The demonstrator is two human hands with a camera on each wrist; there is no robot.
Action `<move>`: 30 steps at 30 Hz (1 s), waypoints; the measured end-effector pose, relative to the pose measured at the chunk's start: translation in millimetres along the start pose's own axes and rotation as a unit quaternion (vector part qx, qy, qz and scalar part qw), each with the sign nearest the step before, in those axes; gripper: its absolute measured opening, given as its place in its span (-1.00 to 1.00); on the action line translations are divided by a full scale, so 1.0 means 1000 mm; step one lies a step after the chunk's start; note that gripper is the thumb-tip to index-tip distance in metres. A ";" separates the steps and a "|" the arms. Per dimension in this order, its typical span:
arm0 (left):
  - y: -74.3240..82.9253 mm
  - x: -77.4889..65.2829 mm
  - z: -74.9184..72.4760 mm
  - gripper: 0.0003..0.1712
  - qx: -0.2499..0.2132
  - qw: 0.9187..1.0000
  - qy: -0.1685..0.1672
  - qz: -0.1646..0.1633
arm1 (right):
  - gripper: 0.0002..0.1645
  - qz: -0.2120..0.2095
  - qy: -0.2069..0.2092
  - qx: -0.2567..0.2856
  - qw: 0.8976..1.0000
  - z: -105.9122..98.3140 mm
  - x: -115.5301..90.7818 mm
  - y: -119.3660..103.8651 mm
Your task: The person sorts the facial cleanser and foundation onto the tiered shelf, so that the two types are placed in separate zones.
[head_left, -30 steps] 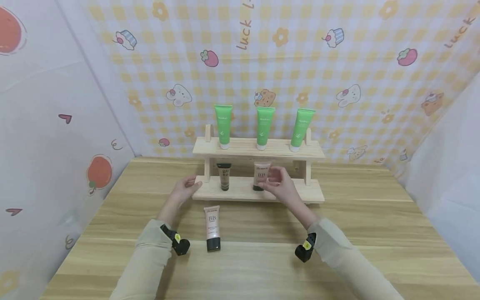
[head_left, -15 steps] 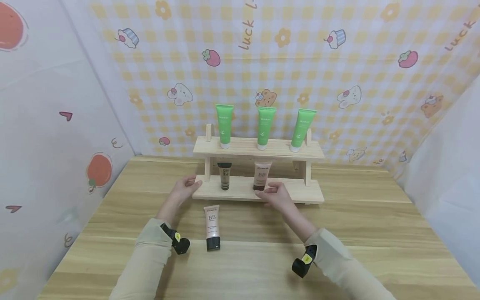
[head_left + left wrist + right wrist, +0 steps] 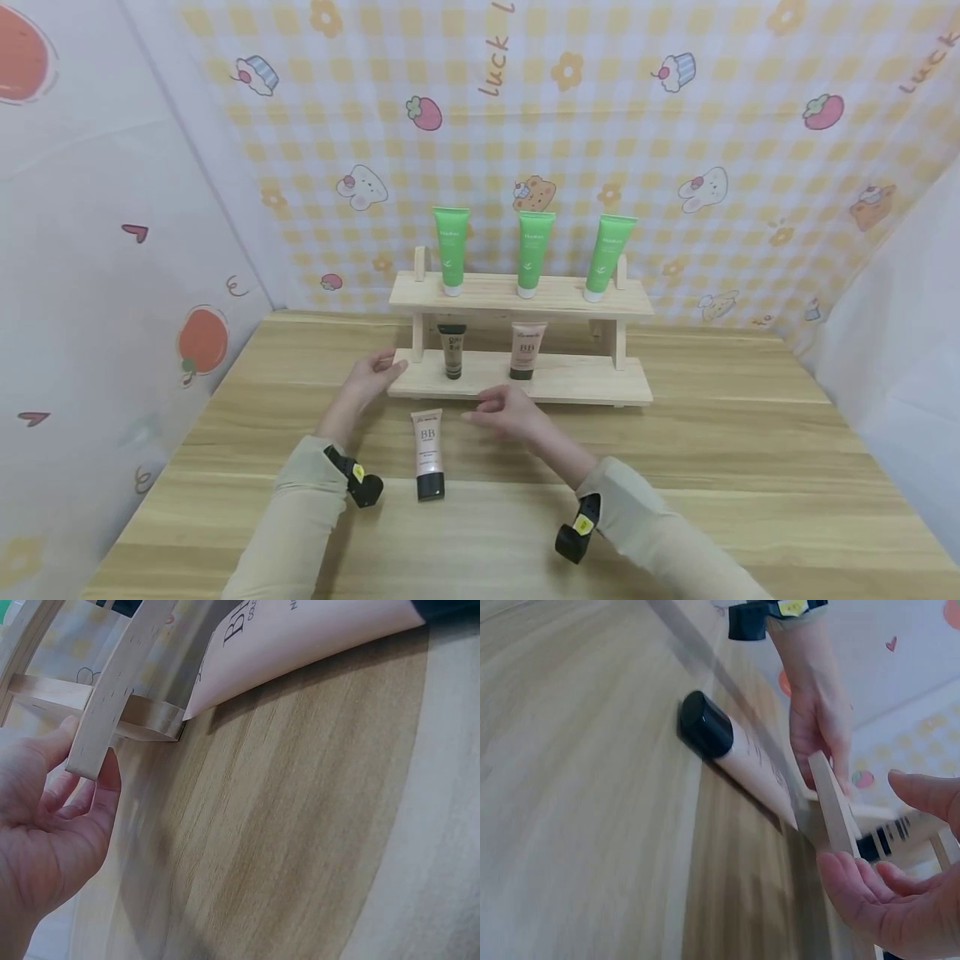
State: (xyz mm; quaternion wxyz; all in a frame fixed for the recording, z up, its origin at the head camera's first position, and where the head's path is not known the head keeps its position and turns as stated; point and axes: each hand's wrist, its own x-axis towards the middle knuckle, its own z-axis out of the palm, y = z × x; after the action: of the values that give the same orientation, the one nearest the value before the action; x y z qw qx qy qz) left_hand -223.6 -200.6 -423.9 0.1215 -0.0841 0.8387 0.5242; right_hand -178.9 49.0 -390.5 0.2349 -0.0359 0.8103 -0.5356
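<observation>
My left hand (image 3: 367, 380) holds the left end of a two-tier wooden display rack (image 3: 592, 382); in the left wrist view its thumb (image 3: 60, 742) lies on top of the board and the fingers curl beneath. My right hand (image 3: 512, 413) is empty, thumb and fingers spread apart, just in front of the lower shelf. To its left a pale pink BB cream tube (image 3: 428, 450) with a black cap lies flat on the table. A second BB cream tube (image 3: 526, 354) stands cap-down on the lower shelf, left of centre stands a small brown tube (image 3: 453, 354).
Three green tubes, left (image 3: 452, 250), middle (image 3: 534, 254) and right (image 3: 608, 257), stand on the upper shelf, the right one leaning. Behind the wooden table (image 3: 750, 467) hangs a yellow checked cloth (image 3: 480, 167). White sheets flank both sides.
My right hand has let go of the BB cream tube on the lower shelf and moved left and toward the front. My left hand stays on the rack's end.
</observation>
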 end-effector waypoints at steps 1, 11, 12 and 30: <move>0.000 0.000 0.000 -0.27 0.000 1.000 0.000 0.001 | -0.35 -0.001 -0.009 -0.006 1.000 0.003 0.001 -0.001; -0.002 0.002 0.002 -0.27 -0.008 1.000 -0.010 0.017 | -0.29 0.006 -0.056 -0.090 0.994 0.041 0.013 -0.001; -0.002 0.002 0.002 -0.27 -0.008 1.000 -0.010 0.018 | -0.32 0.010 -0.057 -0.099 0.993 0.044 0.015 0.000; 0.005 0.002 -0.004 -0.31 0.017 1.000 -0.009 -0.006 | -0.52 0.007 -0.064 -0.085 0.994 0.072 0.028 0.002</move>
State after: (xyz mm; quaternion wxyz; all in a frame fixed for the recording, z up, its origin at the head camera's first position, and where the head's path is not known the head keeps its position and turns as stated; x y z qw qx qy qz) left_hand -227.7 -202.1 -418.3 0.1336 -0.0825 0.8455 0.5103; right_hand -172.9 -20.7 -424.2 0.2859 -0.0845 0.8362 -0.4603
